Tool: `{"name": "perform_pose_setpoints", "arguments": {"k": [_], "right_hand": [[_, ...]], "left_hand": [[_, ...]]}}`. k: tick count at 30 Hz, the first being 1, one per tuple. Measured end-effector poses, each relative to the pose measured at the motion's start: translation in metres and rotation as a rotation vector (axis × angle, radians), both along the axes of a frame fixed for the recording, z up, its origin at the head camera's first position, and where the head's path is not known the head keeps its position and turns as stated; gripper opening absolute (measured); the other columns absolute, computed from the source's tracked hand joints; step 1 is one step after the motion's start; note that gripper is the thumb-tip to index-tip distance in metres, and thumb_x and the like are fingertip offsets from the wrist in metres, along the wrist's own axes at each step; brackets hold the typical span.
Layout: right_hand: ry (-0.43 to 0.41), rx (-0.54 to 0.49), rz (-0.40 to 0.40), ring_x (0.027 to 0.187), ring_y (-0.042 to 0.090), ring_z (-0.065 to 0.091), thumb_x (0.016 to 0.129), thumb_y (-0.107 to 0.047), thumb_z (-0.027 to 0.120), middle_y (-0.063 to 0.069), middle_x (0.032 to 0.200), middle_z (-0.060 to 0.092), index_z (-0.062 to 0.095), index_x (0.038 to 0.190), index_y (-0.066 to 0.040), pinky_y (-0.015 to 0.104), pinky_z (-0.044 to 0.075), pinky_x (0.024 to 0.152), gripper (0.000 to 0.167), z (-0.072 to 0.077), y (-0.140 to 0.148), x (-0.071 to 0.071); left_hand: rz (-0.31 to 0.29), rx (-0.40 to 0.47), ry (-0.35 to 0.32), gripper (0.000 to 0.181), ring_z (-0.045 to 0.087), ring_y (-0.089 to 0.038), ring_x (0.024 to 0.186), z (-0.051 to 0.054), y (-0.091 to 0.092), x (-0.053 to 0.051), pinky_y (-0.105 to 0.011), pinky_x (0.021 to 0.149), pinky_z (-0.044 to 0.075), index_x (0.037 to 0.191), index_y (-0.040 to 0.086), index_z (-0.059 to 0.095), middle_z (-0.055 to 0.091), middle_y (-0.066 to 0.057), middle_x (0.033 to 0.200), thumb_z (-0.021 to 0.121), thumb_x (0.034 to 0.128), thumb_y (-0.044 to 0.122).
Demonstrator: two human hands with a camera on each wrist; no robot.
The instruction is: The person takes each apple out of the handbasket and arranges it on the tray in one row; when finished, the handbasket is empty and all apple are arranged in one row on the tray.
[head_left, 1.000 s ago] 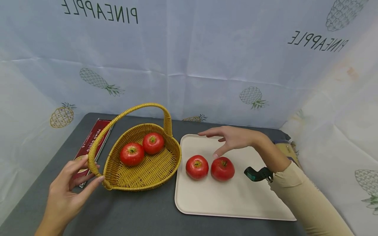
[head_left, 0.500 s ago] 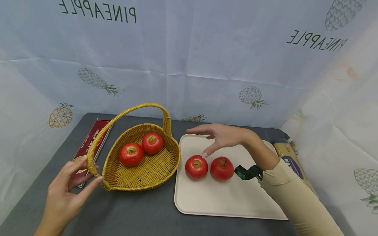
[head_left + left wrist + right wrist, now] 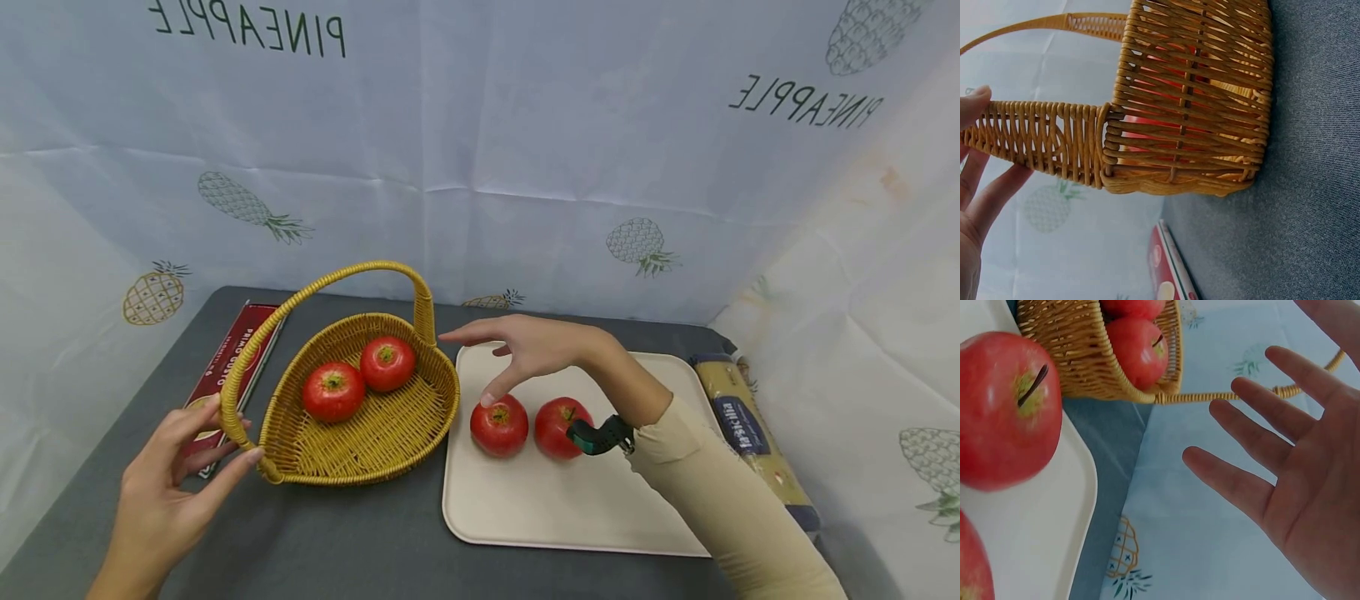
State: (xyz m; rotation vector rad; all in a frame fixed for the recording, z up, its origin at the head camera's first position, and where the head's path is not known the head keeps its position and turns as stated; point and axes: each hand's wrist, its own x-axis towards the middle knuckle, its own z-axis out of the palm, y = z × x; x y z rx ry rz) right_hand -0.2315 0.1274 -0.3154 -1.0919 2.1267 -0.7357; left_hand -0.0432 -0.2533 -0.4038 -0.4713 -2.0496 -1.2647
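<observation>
Basically pinching the basket [image 3: 360, 450] beside the left edge of the tray [image 3: 525, 517] by its handle [image 3: 382, 266] with the left hand [image 3: 168, 483], while floating a loose right hand [image 3: 540, 346] over the tray's leftmost apple [image 3: 500, 432].

Right of the basket [image 3: 356, 454], my wristband [image 3: 597, 437] covers part of the farther apple [image 3: 553, 425], and my sleeve [image 3: 735, 496] hides the near right corner of the tray [image 3: 517, 508]. Left of the basket, the handle [image 3: 375, 267] and my left hand [image 3: 172, 492] block part of a red box [image 3: 225, 360].
</observation>
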Motion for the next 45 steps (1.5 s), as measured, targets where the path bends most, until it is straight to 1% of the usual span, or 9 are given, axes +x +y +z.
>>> {"name": "perform_pose_setpoints", "arguments": {"k": [7,13,19,21,28,34,36,41,45], "right_hand": [[0.003,-0.011,0.029,0.147,0.016,0.042,0.084,-0.035,0.083,-0.005,0.160,0.043,0.040,0.157,-0.024,0.048,0.047,0.120,0.085,-0.001,-0.019,-0.001],[0.042,-0.010,0.067,0.150,0.020,0.040,0.086,-0.037,0.081,-0.003,0.163,0.040,0.040,0.158,-0.020,0.042,0.048,0.120,0.084,-0.002,-0.035,0.000],[0.039,-0.031,0.081,0.149,0.022,0.041,0.088,-0.037,0.078,0.002,0.163,0.040,0.041,0.157,-0.019,0.043,0.049,0.119,0.081,-0.006,-0.045,-0.002],[0.042,-0.032,0.079,0.149,0.022,0.041,0.087,-0.038,0.077,0.002,0.163,0.041,0.041,0.157,-0.020,0.044,0.049,0.118,0.081,-0.010,-0.047,-0.003],[0.028,-0.052,0.091,0.149,0.031,0.040,0.088,-0.038,0.075,0.007,0.164,0.038,0.038,0.158,-0.013,0.055,0.050,0.115,0.083,-0.023,-0.057,-0.009],[0.039,-0.041,0.094,0.153,0.024,0.034,0.089,-0.038,0.075,0.002,0.167,0.032,0.034,0.160,-0.016,0.050,0.049,0.118,0.085,-0.030,-0.067,-0.013],[0.043,-0.034,0.093,0.154,0.023,0.031,0.089,-0.040,0.075,0.001,0.168,0.030,0.033,0.161,-0.016,0.051,0.045,0.121,0.086,-0.031,-0.071,-0.014],[0.019,-0.020,0.082,0.156,0.023,0.028,0.089,-0.039,0.075,0.002,0.169,0.029,0.032,0.161,-0.017,0.052,0.039,0.126,0.087,-0.033,-0.079,-0.018],[-0.009,-0.025,0.081,0.156,0.023,0.030,0.089,-0.036,0.076,0.004,0.168,0.031,0.034,0.160,-0.015,0.049,0.040,0.126,0.085,-0.036,-0.085,-0.023]], "left_hand": [[0.012,-0.008,-0.014,0.085,0.067,0.004,0.107,0.000,0.000,0.001,-0.007,0.087,0.055,0.139,-0.018,0.048,0.062,0.009,0.120,0.076,0.0822,0.040],[0.002,-0.001,-0.003,0.086,0.067,0.003,0.106,0.000,0.000,0.000,-0.007,0.087,0.055,0.138,-0.018,0.048,0.062,0.009,0.120,0.076,0.0824,0.040],[-0.012,0.006,0.009,0.085,0.068,0.002,0.106,-0.001,0.000,0.000,-0.008,0.088,0.055,0.138,-0.019,0.048,0.062,0.008,0.120,0.077,0.0831,0.039],[-0.001,-0.001,0.000,0.085,0.068,0.003,0.106,0.000,0.000,0.000,-0.007,0.087,0.055,0.138,-0.018,0.048,0.062,0.009,0.121,0.076,0.0829,0.040],[0.021,-0.011,-0.020,0.086,0.067,0.005,0.106,0.001,0.000,0.001,-0.007,0.087,0.055,0.138,-0.018,0.048,0.061,0.011,0.121,0.075,0.0821,0.042],[0.008,0.000,-0.008,0.086,0.067,0.004,0.106,0.000,0.000,0.001,-0.007,0.087,0.055,0.138,-0.018,0.048,0.062,0.009,0.121,0.076,0.0823,0.041],[0.013,-0.001,-0.015,0.086,0.067,0.004,0.106,0.000,0.000,0.001,-0.007,0.087,0.055,0.139,-0.017,0.048,0.062,0.010,0.122,0.076,0.0821,0.041],[0.017,-0.001,-0.021,0.085,0.068,0.005,0.106,0.001,0.001,0.001,-0.007,0.087,0.055,0.139,-0.017,0.048,0.062,0.010,0.121,0.076,0.0818,0.040],[0.015,-0.001,-0.021,0.085,0.068,0.004,0.107,0.001,0.001,0.001,-0.007,0.087,0.055,0.139,-0.017,0.048,0.062,0.010,0.122,0.076,0.0821,0.040]]}}
